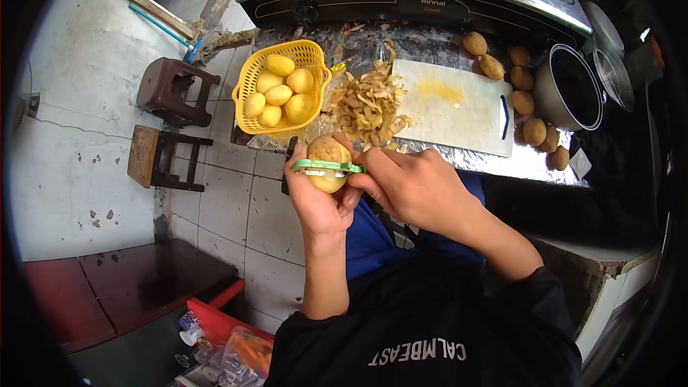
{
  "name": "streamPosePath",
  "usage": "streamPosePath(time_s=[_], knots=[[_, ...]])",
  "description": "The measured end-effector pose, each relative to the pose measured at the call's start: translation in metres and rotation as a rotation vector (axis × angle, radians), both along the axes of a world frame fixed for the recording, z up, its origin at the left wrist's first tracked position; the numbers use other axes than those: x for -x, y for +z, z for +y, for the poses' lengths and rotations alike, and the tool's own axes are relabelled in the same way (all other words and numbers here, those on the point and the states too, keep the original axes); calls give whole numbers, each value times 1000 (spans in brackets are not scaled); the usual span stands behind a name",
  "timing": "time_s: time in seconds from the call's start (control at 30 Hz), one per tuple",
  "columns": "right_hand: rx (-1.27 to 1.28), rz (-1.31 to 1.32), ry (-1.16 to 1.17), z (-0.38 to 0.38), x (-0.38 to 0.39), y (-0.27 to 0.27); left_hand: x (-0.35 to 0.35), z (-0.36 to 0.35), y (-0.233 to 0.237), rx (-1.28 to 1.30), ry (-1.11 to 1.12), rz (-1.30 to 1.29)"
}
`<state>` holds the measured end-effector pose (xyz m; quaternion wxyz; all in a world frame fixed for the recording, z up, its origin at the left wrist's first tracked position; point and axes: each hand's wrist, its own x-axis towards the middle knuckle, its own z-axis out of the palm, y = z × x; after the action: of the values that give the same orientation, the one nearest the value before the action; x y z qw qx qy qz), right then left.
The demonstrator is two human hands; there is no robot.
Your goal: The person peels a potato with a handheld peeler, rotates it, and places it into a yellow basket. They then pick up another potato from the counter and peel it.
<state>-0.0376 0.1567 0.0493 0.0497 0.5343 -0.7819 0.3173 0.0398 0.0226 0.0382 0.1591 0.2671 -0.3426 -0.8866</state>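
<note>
My left hand (322,208) is closed around a partly peeled potato (327,180); its upper side still has brown skin and its lower side is pale yellow. With my right hand (416,185) I grip a green peeler (344,167), whose blade lies across the potato. Just beyond my hands is a heap of potato peels (367,104). A yellow plastic basket (242,93) to the left holds several peeled potatoes (279,94). The white cutting board (459,118) lies to the right of the heap, with a yellowish stain on it.
Several unpeeled potatoes (534,131) sit right of the board, beside a large metal pot (598,111). A Rinnai stove (423,3) stands along the back. On the tiled floor at left are a brown plastic stool (168,93) and a wooden-topped stool (145,158).
</note>
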Motion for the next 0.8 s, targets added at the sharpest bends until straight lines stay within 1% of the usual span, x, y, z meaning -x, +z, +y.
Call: streamPosePath(time_s=[0.07,0.13,0.27,0.33,0.37,0.4,0.47,0.5,0.6,0.63,0.67,0.73,0.77,0.8], knots=[[5,-15,-4,-2,-1,4,0,-1,0,30,19,-28],[38,-43,-21,-7,2,3,-1,-1,-6,111,27,31],[70,-60,-12,-10,-2,4,-3,-5,-2,96,79,41],[74,-80,-9,-11,-4,4,-8,-10,-2,52,18,175],[74,-93,-13,-9,-3,1,-4,-8,-2,3,158,149],[75,-101,-10,-9,-1,0,-4,-6,2,6,162,152],[90,-116,-25,-12,4,4,-4,1,10,71,82,94],[103,-139,-43,-12,4,4,-6,2,2,58,-6,187],[107,-144,-32,-13,8,3,-5,-7,-2,47,-20,203],[104,-149,-40,-12,8,3,-6,-7,0,158,-72,152],[102,-147,-43,-12,11,3,-3,-8,-1,155,-74,154],[97,-178,-59,-15,13,1,-3,-12,-3,253,-139,121],[98,-182,-62,-18,15,0,-2,-16,-8,255,-154,178],[77,-178,-74,-20,18,-2,3,-18,-9,253,-159,176]])
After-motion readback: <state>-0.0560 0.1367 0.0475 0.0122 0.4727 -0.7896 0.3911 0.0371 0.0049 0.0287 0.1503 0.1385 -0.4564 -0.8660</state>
